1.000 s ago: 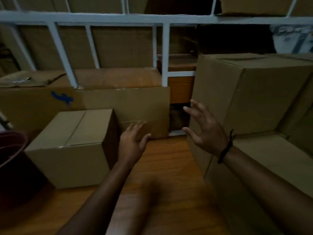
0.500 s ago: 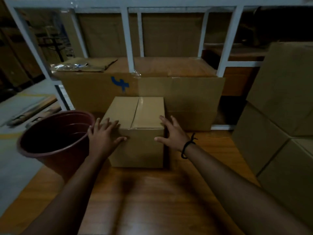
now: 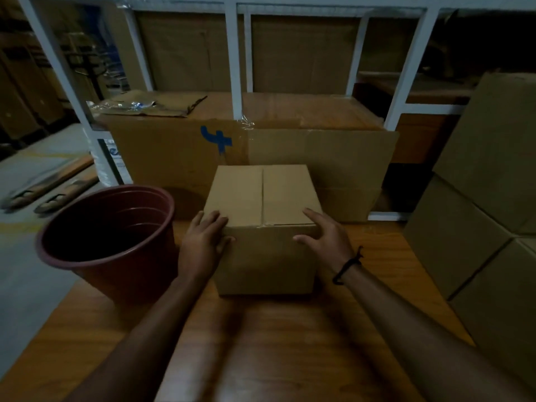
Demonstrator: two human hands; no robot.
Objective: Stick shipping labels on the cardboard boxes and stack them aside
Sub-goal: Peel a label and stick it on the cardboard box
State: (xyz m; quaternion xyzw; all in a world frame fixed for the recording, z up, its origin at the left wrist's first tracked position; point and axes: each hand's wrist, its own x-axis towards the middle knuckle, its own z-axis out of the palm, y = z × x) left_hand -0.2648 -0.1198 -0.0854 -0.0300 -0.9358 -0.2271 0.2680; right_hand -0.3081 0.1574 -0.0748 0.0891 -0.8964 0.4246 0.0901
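Observation:
A small closed cardboard box [image 3: 262,198] stands on the wooden table [image 3: 290,343], straight ahead of me. My left hand [image 3: 203,242] grips its near left corner, fingers over the top edge and thumb on the front face. My right hand [image 3: 324,236] holds the near right corner the same way, fingers lying on the top. A black cord is round my right wrist. No label shows on the box's visible faces.
A dark red bucket [image 3: 107,242] stands at the table's left, close to my left hand. A long flat carton [image 3: 333,158] with a blue mark leans behind the box. Stacked large cartons [image 3: 478,227] fill the right. A white rack frame [image 3: 233,59] rises behind.
My view swung left from the stacked cartons to the small box. Both hands moved from mid-air onto the box's near corners, and the box now sits nearer me and squarer.

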